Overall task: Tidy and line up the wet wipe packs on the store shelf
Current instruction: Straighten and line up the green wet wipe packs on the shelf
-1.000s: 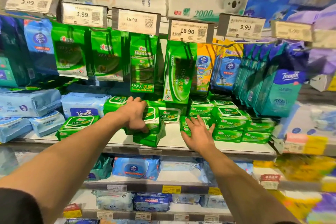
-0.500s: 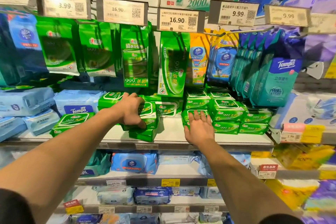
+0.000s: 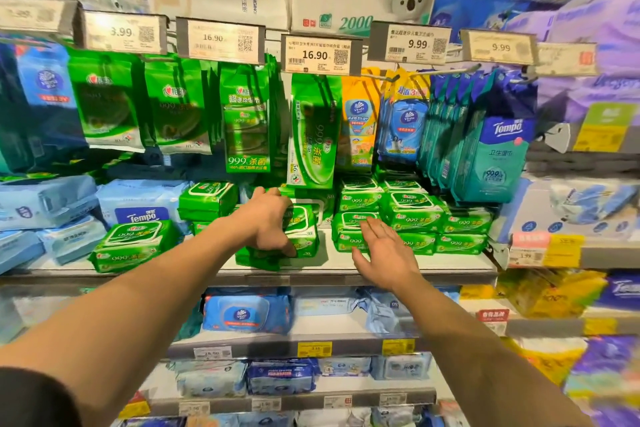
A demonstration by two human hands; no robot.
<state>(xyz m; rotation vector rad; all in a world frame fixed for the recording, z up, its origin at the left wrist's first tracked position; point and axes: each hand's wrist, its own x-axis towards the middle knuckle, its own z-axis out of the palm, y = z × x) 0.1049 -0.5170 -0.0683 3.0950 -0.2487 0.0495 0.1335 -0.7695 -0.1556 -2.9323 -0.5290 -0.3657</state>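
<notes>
Green wet wipe packs lie on the middle shelf (image 3: 415,265). My left hand (image 3: 268,224) grips a small stack of green packs (image 3: 304,236) at the shelf's centre, thumb on the front, fingers over the top. My right hand (image 3: 384,253) hovers with fingers spread just in front of a neat block of stacked green packs (image 3: 412,218) on the right, holding nothing. A single green pack (image 3: 133,244) lies tilted at the left front, and another green pack (image 3: 207,199) sits behind it.
Pale blue Tempo packs (image 3: 138,208) fill the shelf's left side. Hanging green and blue pouches (image 3: 246,128) and price tags (image 3: 320,54) overhang the packs from above. Teal Tempo pouches (image 3: 498,156) hang at right. Lower shelves hold blue packs (image 3: 244,314).
My right hand has lifted off the right-hand stack and drawn back toward the shelf edge with fingers spread. My left hand stays on the central stack, which now sits more squarely.
</notes>
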